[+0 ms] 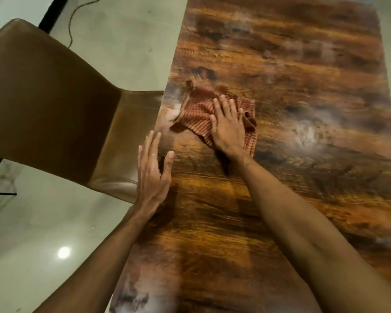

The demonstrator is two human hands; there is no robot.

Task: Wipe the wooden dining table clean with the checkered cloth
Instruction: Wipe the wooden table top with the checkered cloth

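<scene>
Wood-grain surface (pixel 280 199) fills the head view, running from near to far. This is the only view.

Right hand (pixel 228 127) lies flat on the checkered cloth (pixel 196 111), palm down, fingers straight and a little spread, nothing pinched. Reads as pressing, so the load goes evenly into the fabric and it drags across the wood instead of balling up. Cloth is crumpled, not folded. Most of it sticks out left and far of the hand, a narrow strip shows on the hand's right side down to the wrist, and the middle is hidden under the palm. It sits about halfway along the surface, close to the left edge, touching the wood.

Left hand (pixel 152 172) is flat too, fingers straight and together, thumb splayed, holding nothing. It lies along the left edge, nearer than the cloth and apart from it. My guess is it braces body weight while the other arm reaches.

Whitish haze (pixel 175 109) shows just left of the cloth at the edge. A bigger hazy patch (pixel 307 134) sits well right of it, with more at the near left corner and the far end. Some may be glare, can't tell. On that basis wiping looks partway done, with the right side and near corner left.

Brown leather chair (pixel 54 98) is tucked against the left edge beside the cloth. Pale floor (pixel 122 41) lies under it, with a dark cable (pixel 77 14) at far left.
</scene>
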